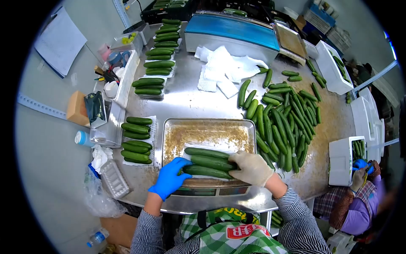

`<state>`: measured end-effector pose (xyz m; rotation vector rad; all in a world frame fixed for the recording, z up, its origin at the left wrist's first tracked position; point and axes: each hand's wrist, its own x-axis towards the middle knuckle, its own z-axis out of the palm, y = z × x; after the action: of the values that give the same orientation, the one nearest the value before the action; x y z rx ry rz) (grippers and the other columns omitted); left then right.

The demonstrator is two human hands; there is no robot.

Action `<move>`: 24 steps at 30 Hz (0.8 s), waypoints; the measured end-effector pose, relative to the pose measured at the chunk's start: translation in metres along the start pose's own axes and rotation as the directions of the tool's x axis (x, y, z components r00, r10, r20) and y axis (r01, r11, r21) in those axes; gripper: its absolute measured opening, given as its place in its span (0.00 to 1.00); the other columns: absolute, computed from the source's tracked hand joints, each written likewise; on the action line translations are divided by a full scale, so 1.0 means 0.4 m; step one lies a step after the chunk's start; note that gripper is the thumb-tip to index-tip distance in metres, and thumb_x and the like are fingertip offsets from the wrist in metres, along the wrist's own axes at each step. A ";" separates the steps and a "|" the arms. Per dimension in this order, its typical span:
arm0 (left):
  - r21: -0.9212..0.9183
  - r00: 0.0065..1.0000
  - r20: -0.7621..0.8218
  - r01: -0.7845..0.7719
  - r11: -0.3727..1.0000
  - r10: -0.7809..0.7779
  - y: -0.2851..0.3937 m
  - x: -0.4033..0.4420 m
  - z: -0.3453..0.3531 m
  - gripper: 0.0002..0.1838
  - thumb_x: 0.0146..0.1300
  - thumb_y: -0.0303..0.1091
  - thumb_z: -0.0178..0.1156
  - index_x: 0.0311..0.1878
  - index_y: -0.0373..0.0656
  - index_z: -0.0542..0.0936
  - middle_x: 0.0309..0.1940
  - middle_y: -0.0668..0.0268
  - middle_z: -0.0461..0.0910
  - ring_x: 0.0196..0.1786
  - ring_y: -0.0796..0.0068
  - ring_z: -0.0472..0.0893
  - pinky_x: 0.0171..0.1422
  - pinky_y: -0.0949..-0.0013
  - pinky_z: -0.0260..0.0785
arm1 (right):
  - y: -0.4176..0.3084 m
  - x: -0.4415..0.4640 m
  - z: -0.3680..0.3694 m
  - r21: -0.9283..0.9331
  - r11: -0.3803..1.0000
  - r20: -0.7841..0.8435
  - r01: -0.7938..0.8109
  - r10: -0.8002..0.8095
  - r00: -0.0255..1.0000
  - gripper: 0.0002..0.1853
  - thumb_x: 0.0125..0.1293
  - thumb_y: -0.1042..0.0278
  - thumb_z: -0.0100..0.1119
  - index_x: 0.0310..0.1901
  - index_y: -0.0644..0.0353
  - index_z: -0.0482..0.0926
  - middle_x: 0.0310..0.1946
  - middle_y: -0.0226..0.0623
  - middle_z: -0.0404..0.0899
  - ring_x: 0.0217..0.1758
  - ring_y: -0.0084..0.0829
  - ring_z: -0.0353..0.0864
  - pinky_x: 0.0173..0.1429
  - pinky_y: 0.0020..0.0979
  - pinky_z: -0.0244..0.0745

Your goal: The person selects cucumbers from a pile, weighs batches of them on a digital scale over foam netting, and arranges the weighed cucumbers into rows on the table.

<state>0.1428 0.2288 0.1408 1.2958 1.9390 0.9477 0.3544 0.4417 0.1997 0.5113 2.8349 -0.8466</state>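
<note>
Three long green cucumbers [210,162] lie side by side on a white paper sheet [192,147] in a shallow metal tray [182,127]. My left hand [171,177], in a blue glove, grips their left ends, with another bit of green showing under its fingers. At the right ends, my right hand [252,168] in a whitish glove has its fingers curled round the cucumbers. Beneath the tray's front edge shows the dark display strip of a scale [196,191].
A large heap of loose cucumbers [287,127] lies to the right. Grouped cucumbers on white sheets [137,139] line the left. Behind are crumpled white sheets [224,65] and a blue-topped machine [232,31]. A co-worker [359,207] stands at right by a white foam box [340,163].
</note>
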 end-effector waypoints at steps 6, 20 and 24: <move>0.021 0.998 0.046 0.051 0.998 -0.052 0.007 -0.001 -0.016 0.21 0.53 0.28 0.71 0.52 0.41 0.80 0.48 0.59 0.80 0.52 0.56 0.81 0.56 0.63 0.74 | -0.039 0.016 0.013 -0.155 0.988 -0.048 0.016 -0.024 0.999 0.19 0.62 0.56 0.65 0.49 0.59 0.78 0.35 0.43 0.78 0.31 0.44 0.84 0.33 0.41 0.79; -0.047 0.992 0.080 0.104 0.993 -0.100 0.006 0.001 -0.027 0.22 0.53 0.29 0.72 0.52 0.39 0.79 0.48 0.58 0.80 0.51 0.58 0.81 0.57 0.62 0.73 | -0.055 0.058 0.043 -0.330 0.935 -0.028 0.130 -0.147 0.989 0.17 0.60 0.70 0.57 0.52 0.60 0.78 0.34 0.40 0.78 0.27 0.38 0.84 0.27 0.36 0.79; -0.072 0.988 0.086 0.131 0.989 -0.125 0.007 0.001 -0.029 0.22 0.53 0.30 0.73 0.51 0.38 0.78 0.47 0.57 0.81 0.51 0.58 0.81 0.57 0.62 0.73 | -0.053 0.058 0.039 -0.323 0.937 -0.031 0.132 -0.150 0.988 0.16 0.61 0.70 0.56 0.51 0.59 0.79 0.34 0.40 0.77 0.28 0.38 0.84 0.27 0.37 0.79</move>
<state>0.1348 0.2272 0.1493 1.1342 1.8797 0.8838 0.3256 0.4231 0.1922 0.2929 3.0041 -0.3793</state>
